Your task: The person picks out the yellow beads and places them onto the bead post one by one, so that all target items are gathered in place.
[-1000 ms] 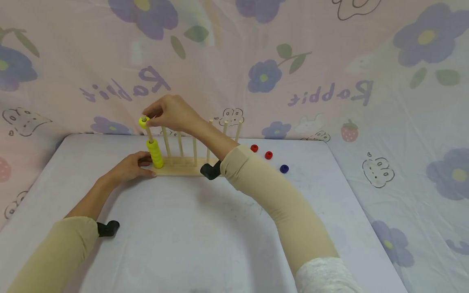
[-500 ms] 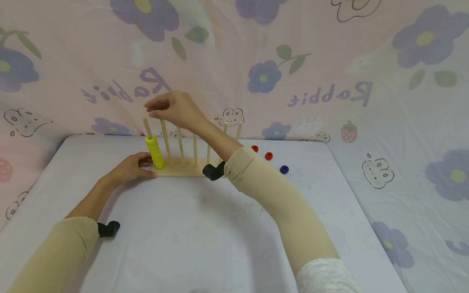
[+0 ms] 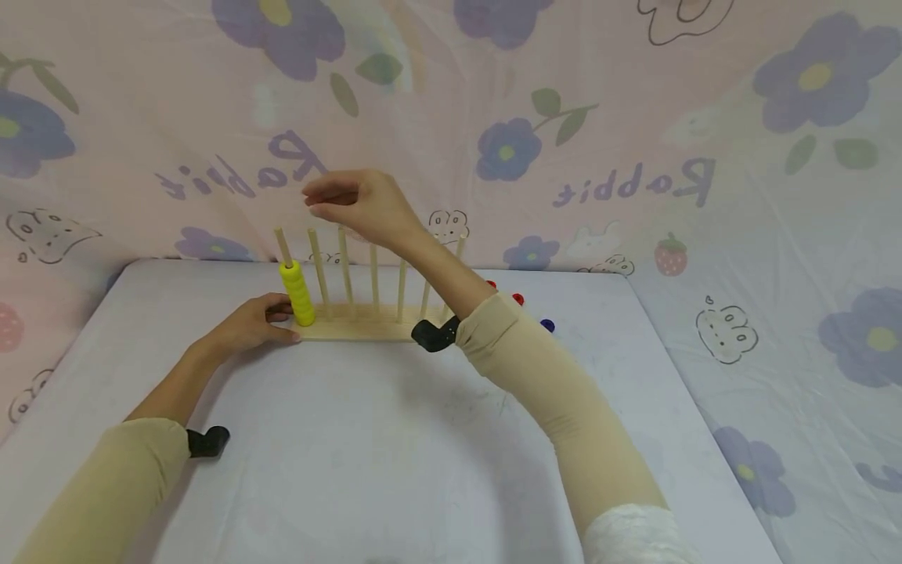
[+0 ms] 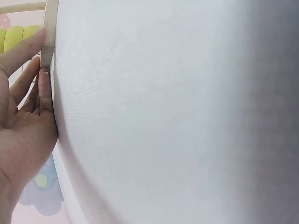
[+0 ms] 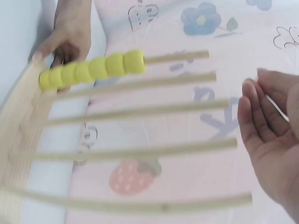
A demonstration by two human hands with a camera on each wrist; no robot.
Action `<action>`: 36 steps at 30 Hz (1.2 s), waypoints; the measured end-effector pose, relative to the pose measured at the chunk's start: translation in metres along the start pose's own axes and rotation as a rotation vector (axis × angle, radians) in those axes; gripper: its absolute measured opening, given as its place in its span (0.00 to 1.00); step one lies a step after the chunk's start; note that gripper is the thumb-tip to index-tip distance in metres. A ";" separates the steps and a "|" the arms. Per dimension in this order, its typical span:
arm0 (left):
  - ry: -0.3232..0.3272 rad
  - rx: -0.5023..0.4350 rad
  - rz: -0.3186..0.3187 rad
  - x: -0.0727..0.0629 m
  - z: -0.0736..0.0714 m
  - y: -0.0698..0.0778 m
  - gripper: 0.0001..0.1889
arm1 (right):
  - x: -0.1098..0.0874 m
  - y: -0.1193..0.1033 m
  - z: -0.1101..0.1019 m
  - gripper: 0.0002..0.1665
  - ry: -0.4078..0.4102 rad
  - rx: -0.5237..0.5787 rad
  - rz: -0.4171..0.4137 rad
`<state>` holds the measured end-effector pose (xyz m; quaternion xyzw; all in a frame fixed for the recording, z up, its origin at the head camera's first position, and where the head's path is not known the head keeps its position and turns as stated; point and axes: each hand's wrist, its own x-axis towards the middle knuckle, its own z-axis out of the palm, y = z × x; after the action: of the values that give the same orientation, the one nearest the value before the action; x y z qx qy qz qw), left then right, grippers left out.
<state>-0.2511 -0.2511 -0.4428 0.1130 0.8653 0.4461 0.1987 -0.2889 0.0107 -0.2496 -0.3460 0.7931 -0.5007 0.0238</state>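
A wooden peg stand [image 3: 359,330] with a row of upright pegs rests on the white table. Its leftmost peg carries a stack of several yellow beads [image 3: 297,294], and the peg's bare tip sticks out above them. My left hand [image 3: 248,323] holds the left end of the base, thumb on top of the wood [image 4: 48,35] and fingers at the end. Above the pegs, my right hand [image 3: 368,205] is in the air with relaxed fingers and nothing between them. In the right wrist view it is beside the peg tips, apart from the yellow beads [image 5: 93,70].
Right of the stand, partly behind my right sleeve [image 3: 535,376], lie red beads [image 3: 518,299] and a dark blue bead [image 3: 548,325]. A patterned cloth [image 3: 423,102] hangs behind the table [image 3: 338,446].
My right hand let go of a yellow bead at the top of the leftmost peg, and it dropped onto the stack. The hand then moved up and right. The left hand stayed put.
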 end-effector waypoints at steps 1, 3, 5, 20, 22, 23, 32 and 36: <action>-0.001 -0.002 0.000 0.000 0.000 0.000 0.45 | -0.002 0.001 -0.003 0.15 0.005 0.006 -0.002; -0.004 -0.005 -0.001 0.001 0.000 0.000 0.45 | -0.006 0.001 -0.008 0.14 0.012 0.015 -0.017; -0.009 -0.002 -0.003 0.002 0.000 0.001 0.45 | -0.011 0.002 -0.015 0.14 0.021 0.022 -0.022; -0.001 0.004 0.000 0.003 0.000 0.000 0.45 | -0.047 0.016 -0.051 0.14 0.088 0.051 -0.030; 0.001 -0.001 0.004 0.003 0.000 0.000 0.45 | -0.054 0.019 -0.055 0.14 0.098 0.057 -0.010; 0.000 -0.008 0.005 0.003 0.000 0.000 0.45 | -0.057 0.021 -0.058 0.14 0.104 0.058 -0.003; -0.010 -0.011 0.000 0.003 0.001 -0.001 0.46 | -0.082 0.031 -0.078 0.15 0.161 0.054 0.034; -0.008 0.005 0.008 0.005 0.000 -0.002 0.45 | -0.095 0.036 -0.084 0.15 0.187 0.061 0.047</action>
<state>-0.2557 -0.2505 -0.4452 0.1187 0.8651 0.4443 0.2000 -0.2678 0.1400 -0.2658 -0.2782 0.7841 -0.5540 -0.0279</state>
